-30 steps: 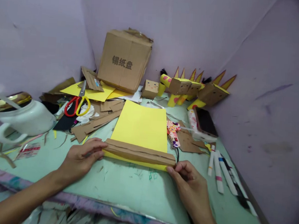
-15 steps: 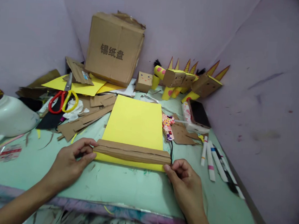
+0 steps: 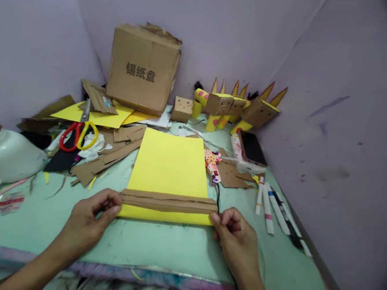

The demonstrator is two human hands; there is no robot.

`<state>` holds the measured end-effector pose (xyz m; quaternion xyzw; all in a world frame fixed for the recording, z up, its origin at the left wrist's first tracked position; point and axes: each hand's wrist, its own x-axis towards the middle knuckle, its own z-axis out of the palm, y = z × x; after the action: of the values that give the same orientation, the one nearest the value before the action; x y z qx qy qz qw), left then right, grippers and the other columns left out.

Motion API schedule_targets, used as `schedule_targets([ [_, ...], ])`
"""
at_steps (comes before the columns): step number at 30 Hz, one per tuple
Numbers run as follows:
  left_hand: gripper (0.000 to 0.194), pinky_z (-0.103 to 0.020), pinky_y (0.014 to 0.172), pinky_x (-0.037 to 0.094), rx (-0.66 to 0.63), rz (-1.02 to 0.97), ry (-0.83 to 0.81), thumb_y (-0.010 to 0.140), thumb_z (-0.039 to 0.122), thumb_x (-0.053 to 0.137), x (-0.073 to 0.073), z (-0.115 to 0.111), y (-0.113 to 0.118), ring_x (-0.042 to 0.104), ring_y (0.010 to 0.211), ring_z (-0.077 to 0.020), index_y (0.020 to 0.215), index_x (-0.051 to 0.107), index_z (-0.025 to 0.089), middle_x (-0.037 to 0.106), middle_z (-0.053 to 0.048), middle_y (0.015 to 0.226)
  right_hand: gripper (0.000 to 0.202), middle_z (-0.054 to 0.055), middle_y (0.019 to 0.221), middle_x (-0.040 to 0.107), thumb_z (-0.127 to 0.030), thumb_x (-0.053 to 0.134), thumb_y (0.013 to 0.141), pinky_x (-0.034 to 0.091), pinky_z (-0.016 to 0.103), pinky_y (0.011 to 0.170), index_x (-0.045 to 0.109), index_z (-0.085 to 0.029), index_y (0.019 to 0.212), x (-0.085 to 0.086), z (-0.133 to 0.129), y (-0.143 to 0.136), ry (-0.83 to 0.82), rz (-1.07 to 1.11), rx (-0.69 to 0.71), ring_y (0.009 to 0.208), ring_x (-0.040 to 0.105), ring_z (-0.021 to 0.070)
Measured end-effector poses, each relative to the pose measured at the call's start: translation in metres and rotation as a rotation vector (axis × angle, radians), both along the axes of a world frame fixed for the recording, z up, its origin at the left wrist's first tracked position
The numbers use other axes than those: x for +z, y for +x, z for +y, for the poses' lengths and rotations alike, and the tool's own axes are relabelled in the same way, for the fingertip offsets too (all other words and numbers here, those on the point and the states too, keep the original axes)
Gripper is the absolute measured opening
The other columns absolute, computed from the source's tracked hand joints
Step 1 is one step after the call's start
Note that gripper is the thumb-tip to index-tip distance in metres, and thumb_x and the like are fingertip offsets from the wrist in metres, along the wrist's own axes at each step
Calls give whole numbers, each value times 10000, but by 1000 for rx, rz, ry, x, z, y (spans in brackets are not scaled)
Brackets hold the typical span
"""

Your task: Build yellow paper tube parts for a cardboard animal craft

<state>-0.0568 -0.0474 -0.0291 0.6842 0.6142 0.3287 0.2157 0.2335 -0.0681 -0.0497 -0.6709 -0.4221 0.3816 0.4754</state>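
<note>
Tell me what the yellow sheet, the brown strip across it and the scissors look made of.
Yellow sheet: probably paper or thin card, matte, smooth and evenly coloured.
Brown strip: likely cardboard, dull, with dark lengthwise lines.
Scissors: grey, metal-looking blades; bright red and yellow handles, probably smooth plastic.

Three Chinese characters, 锡纸盘, are printed in one dark row on the front face of the cardboard box (image 3: 142, 66), far side, left of centre; the row is seen sloping slightly down to the right. Red print is borne by a packet (image 3: 5, 204) at near left, too blurred to be read. A small blue-and-white sticker (image 3: 107, 103) is carried by a cardboard flap (image 3: 96, 95), far left; wording not legible.
</note>
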Motion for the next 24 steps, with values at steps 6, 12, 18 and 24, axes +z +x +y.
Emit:
schedule_targets([
  [6, 99, -208, 515, 385, 9, -49, -93, 756, 264, 485, 1, -6, 4, 493, 540, -124, 677, 506, 208, 506, 48, 565, 368, -70, 454, 408, -448, 639, 671, 294, 217, 425, 364, -233, 555, -4, -1, 3, -20, -148, -9, 435, 382, 115],
  [12, 72, -215, 527, 367, 50, -153, -143, 752, 205, 466, -2, -9, 4, 458, 558, -121, 680, 462, 209, 461, 55, 579, 426, -60, 442, 398, -469, 621, 680, 305, 229, 438, 304, -239, 513, -5, -2, 5, -34, -268, 13, 439, 364, 122],
  [18, 85, -220, 537, 362, 51, -204, -169, 751, 208, 480, -1, -9, 3, 451, 566, -119, 675, 441, 207, 452, 52, 588, 433, -65, 466, 338, -476, 563, 725, 312, 237, 482, 254, -239, 537, -10, 0, 9, -31, -339, 64, 471, 347, 124],
  [24, 86, -222, 574, 383, 30, -324, -252, 778, 272, 500, -1, -11, 0, 492, 635, -124, 800, 475, 193, 519, 29, 668, 441, -69, 468, 323, -494, 537, 714, 315, 244, 519, 229, -232, 536, -8, 1, 9, -91, -399, 59, 485, 358, 126],
])
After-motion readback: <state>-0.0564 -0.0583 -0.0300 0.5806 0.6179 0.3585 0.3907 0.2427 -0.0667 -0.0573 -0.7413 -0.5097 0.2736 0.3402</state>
